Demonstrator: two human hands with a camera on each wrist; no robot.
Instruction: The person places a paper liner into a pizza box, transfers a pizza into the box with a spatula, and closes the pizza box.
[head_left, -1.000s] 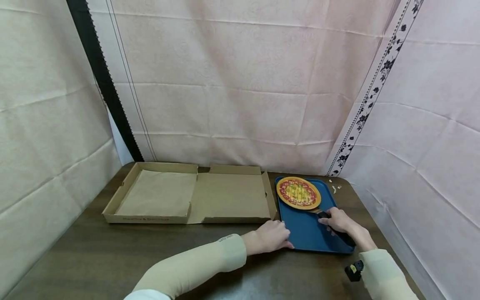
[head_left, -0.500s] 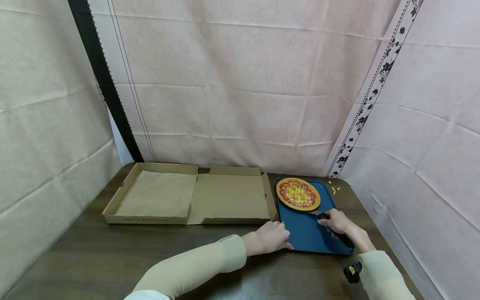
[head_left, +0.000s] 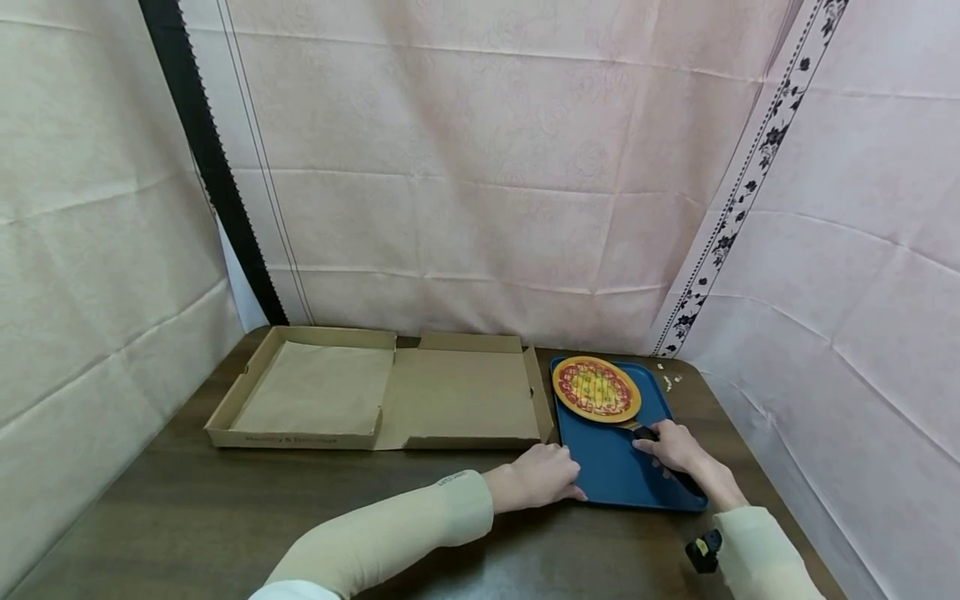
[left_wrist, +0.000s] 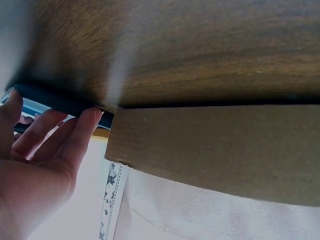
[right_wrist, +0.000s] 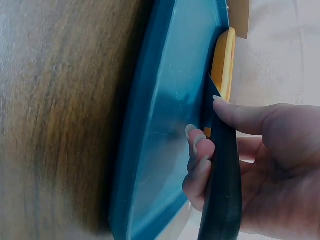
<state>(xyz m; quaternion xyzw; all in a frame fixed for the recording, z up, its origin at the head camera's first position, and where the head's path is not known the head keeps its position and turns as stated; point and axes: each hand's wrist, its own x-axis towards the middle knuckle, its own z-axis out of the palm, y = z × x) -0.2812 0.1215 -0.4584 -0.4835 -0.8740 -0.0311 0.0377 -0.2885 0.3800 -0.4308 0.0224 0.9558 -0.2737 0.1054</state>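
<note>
A toy-like pizza (head_left: 596, 389) with a yellow crust lies toward the far left part of a blue tray (head_left: 607, 475). My right hand (head_left: 677, 450) grips the black handle of a spatula (right_wrist: 223, 190), thumb along one side and fingers curled round the other. The spatula's front end reaches the pizza's near edge; whether it is under the pizza is hidden. At the tray's near left side, my left hand (head_left: 542, 477) holds the rim, with thumb and fingers spread along it in the left wrist view.
Left of the tray lies an opened cardboard pizza box (head_left: 465, 392), its lid side close to the tray. A paper sheet (head_left: 315, 387) lines its base. Small pale scraps (head_left: 669, 382) lie beyond the tray's right side. Fabric walls (head_left: 480, 167) enclose the wooden table (head_left: 337, 517).
My right hand and forearm have shifted slightly left and nearer with the spatula handle. The left hand still holds the tray rim, and the pizza stays in place on the tray.
</note>
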